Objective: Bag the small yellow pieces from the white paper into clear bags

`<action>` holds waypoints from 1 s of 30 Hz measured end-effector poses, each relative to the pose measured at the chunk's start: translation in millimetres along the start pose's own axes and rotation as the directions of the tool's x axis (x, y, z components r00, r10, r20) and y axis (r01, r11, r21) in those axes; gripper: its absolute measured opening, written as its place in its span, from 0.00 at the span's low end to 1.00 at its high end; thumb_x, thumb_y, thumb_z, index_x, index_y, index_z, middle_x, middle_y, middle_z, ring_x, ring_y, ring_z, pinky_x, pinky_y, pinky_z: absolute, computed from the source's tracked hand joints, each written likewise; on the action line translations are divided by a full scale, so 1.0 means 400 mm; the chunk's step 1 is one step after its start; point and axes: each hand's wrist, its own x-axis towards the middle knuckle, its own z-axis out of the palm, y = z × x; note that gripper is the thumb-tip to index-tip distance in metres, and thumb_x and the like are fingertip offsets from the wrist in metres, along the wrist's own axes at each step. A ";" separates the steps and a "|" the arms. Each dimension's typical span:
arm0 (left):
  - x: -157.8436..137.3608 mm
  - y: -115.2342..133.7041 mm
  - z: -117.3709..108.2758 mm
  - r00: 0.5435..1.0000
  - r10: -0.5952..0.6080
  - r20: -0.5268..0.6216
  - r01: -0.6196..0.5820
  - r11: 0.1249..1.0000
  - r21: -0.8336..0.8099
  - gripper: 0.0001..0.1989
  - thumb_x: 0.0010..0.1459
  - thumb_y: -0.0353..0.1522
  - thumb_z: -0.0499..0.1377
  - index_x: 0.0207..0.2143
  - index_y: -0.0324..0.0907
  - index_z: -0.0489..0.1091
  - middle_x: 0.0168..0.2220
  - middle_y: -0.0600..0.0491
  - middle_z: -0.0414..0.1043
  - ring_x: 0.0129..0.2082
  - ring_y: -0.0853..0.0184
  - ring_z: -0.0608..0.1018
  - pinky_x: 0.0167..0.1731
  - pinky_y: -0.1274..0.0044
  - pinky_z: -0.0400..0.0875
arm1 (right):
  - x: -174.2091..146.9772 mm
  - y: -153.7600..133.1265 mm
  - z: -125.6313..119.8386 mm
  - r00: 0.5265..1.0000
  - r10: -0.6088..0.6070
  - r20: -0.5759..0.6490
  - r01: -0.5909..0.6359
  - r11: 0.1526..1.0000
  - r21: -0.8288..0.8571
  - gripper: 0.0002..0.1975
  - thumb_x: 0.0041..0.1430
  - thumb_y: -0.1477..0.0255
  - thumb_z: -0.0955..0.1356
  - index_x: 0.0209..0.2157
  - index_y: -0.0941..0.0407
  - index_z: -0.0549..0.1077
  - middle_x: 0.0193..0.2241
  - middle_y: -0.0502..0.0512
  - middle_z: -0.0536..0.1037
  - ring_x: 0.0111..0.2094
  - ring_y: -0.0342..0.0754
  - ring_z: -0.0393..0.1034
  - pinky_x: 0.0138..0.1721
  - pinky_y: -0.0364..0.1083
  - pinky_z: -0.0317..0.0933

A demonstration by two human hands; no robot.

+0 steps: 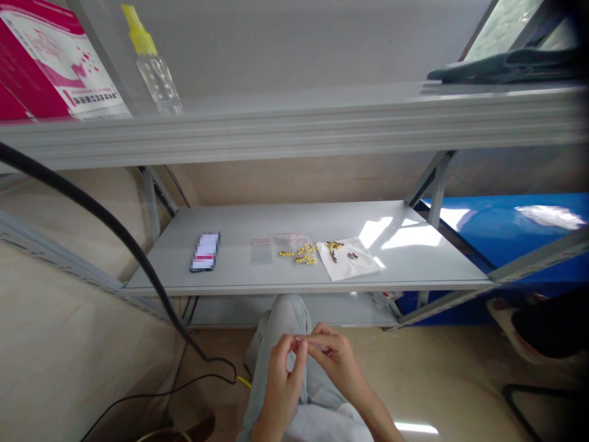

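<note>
My left hand (286,367) and my right hand (339,357) meet above my lap, in front of the shelf edge. Both are closed in a pinch, fingertips together around something small and pale that I cannot make out. On the grey shelf (248,221) beyond them lies a clear zip bag (262,253). Beside it is another clear bag with several small yellow pieces (306,253) on or in it. A white sheet (361,265) to the right carries several dark brown pieces (352,255) and some yellow ones.
A phone (205,252) lies at the shelf's left. Above, the upper shelf (294,126) holds a pink box (55,67), a yellow-topped spray bottle (156,73) and dark cloth (506,66). A black cable (115,227) hangs at the left. At right are a blue surface (519,233) and a chair (543,325).
</note>
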 end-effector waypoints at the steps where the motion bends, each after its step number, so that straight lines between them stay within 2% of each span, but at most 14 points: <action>1: 0.000 -0.001 0.000 1.000 -0.007 -0.003 0.007 1.000 -0.010 0.14 0.61 0.40 0.49 0.28 0.40 0.64 0.29 0.52 0.69 0.33 0.68 0.72 0.35 0.79 0.64 | 0.000 -0.004 -0.003 1.000 -0.001 0.014 0.001 1.000 -0.028 0.12 0.58 0.62 0.66 0.36 0.51 0.80 0.23 0.52 0.69 0.27 0.42 0.64 0.27 0.39 0.57; 3: 0.002 -0.005 -0.001 1.000 -0.025 -0.018 0.025 0.999 -0.022 0.16 0.61 0.40 0.48 0.27 0.40 0.63 0.28 0.53 0.68 0.32 0.68 0.72 0.34 0.80 0.64 | -0.001 -0.018 -0.008 0.997 -0.002 0.077 0.005 0.999 -0.044 0.13 0.59 0.62 0.65 0.36 0.52 0.79 0.22 0.51 0.69 0.26 0.42 0.64 0.27 0.39 0.57; 7: 0.013 -0.013 -0.010 0.998 -0.016 -0.067 0.017 1.000 0.012 0.16 0.60 0.40 0.50 0.23 0.40 0.60 0.24 0.55 0.65 0.28 0.70 0.70 0.31 0.81 0.63 | -0.004 -0.039 -0.007 0.980 0.020 0.197 -0.029 0.999 0.044 0.15 0.62 0.63 0.62 0.40 0.53 0.78 0.29 0.54 0.74 0.30 0.44 0.67 0.27 0.39 0.59; 12: 0.022 -0.012 -0.023 0.997 0.079 -0.004 -0.078 0.990 0.114 0.16 0.60 0.39 0.51 0.23 0.40 0.61 0.25 0.55 0.63 0.29 0.70 0.70 0.32 0.80 0.62 | -0.006 -0.007 0.005 0.985 0.156 0.075 -0.164 0.980 0.111 0.13 0.57 0.63 0.66 0.33 0.56 0.79 0.26 0.54 0.77 0.27 0.45 0.69 0.23 0.38 0.57; 16: 0.015 -0.005 -0.015 0.994 0.109 0.007 -0.109 0.987 0.116 0.14 0.61 0.38 0.50 0.26 0.39 0.63 0.27 0.54 0.65 0.31 0.70 0.71 0.34 0.80 0.63 | -0.005 0.007 -0.009 0.982 0.183 0.035 -0.186 0.978 0.098 0.13 0.54 0.64 0.68 0.28 0.58 0.79 0.24 0.55 0.78 0.26 0.44 0.70 0.24 0.39 0.57; 20: 0.012 -0.001 -0.006 0.995 0.089 0.040 -0.093 0.991 0.100 0.13 0.61 0.38 0.49 0.28 0.40 0.64 0.28 0.54 0.68 0.32 0.70 0.72 0.35 0.80 0.63 | -0.003 0.005 -0.026 0.977 0.212 0.024 -0.213 0.975 0.064 0.14 0.52 0.61 0.69 0.27 0.58 0.79 0.24 0.55 0.78 0.25 0.44 0.69 0.22 0.39 0.54; 25: 0.019 -0.003 -0.008 0.997 0.076 -0.031 -0.072 0.991 0.113 0.14 0.60 0.39 0.50 0.25 0.40 0.63 0.25 0.55 0.68 0.29 0.70 0.71 0.32 0.80 0.63 | -0.006 0.010 -0.021 0.977 0.214 -0.004 -0.213 0.972 0.103 0.16 0.51 0.59 0.69 0.26 0.58 0.78 0.24 0.55 0.78 0.24 0.43 0.68 0.23 0.39 0.55; 30: 0.024 -0.002 -0.016 0.996 0.069 -0.049 -0.066 0.997 0.051 0.13 0.59 0.39 0.52 0.29 0.40 0.68 0.27 0.53 0.71 0.30 0.68 0.73 0.33 0.80 0.65 | -0.007 0.001 -0.004 0.976 0.217 0.027 -0.218 0.952 0.213 0.18 0.54 0.57 0.67 0.30 0.59 0.78 0.27 0.56 0.79 0.24 0.42 0.67 0.21 0.38 0.55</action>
